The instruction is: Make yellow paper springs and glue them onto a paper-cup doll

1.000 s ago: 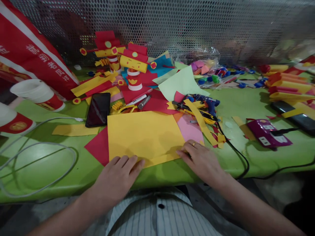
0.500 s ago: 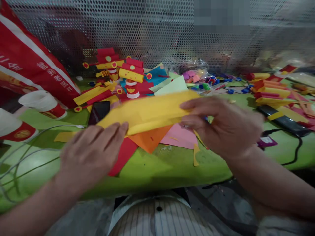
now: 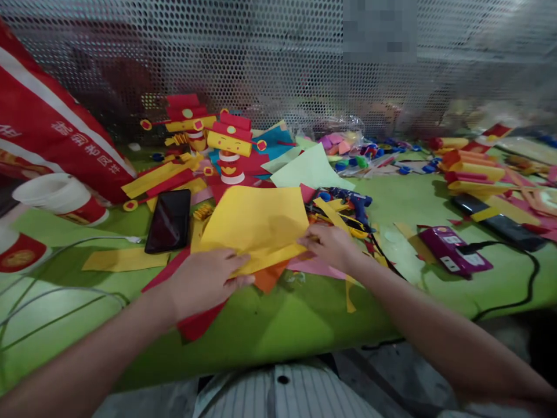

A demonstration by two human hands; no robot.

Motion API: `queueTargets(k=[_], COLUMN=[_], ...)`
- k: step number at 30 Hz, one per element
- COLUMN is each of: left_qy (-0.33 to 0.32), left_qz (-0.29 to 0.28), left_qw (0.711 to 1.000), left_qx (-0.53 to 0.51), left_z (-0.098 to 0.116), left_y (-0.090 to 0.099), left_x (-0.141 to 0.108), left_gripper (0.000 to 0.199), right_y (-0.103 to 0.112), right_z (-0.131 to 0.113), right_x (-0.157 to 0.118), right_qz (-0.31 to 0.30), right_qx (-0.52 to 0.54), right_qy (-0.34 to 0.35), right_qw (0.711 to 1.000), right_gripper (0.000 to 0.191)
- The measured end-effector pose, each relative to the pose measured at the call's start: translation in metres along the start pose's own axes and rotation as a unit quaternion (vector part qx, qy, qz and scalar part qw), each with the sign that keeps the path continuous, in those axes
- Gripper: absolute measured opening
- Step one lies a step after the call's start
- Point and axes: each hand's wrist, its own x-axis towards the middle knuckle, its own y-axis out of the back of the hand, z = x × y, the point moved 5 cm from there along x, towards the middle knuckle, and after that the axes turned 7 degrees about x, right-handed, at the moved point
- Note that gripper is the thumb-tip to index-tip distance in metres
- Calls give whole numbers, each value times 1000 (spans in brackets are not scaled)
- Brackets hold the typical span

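A sheet of yellow paper lies over other coloured paper in the middle of the table, its near edge folded up into a strip. My left hand pinches the left end of that folded edge, thumb below and fingers above. At the right end, my right hand grips the fold between thumb and fingers. Under the sheet, red paper, orange paper and pink paper stick out toward me.
Left are a black phone, paper cups and a white cable. Behind stand paper figures and pale green paper. A blue glue gun and purple power adapter lie to the right.
The yellow paper has come down from in front of me onto the pile, its broad face now spread away from me. Both hands have lowered and moved closer together along its near edge.
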Motion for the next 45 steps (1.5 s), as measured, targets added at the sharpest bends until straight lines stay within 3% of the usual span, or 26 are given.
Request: queueTargets(k=[3,6,9,13,19,22,26,30,32,34,39,45], left_qy=[66,211,292,275,211,219,277,262,230,202,179,200], left_qz=[54,123,86,42,59,95,163,163,154,144,121,87], left_qw=[996,969,951,959,974,970,947,951,959,965,972,969], left_qx=[-16,38,59,50,59,48,28,35,60,84,91,114], left_z=[-28,-67,-92,-90,-68,-71,-82,-76,-67,-59,-52,-64], left_y=[6,13,9,2,-6,-4,6,9,5,-1,-10,-6], left_x=[9,11,9,9,15,15,6,4,8,13,22,23], left_gripper=[34,37,36,25,27,31,29,24,30,35,38,31], right_y=[-2,3,6,7,11,18,40,54,54,49,29,20], right_z=[3,8,21,40,43,47,56,55,51,49,51,44], right_x=[-1,-3,-5,-7,-6,-8,-14,-23,-25,-26,-22,-16], right_qz=[-39,-47,-49,14,107,182,342,449,465,456,361,268], right_qx=[12,54,146,317,470,511,537,537,526,511,480,456], right_qy=[10,1,-93,-235,-246,-223,-138,-57,-38,-38,-88,-133], right_qw=[999,997,984,919,841,810,759,712,711,728,795,838], right_gripper=[19,20,21,18,33,39,40,31,31,31,35,47])
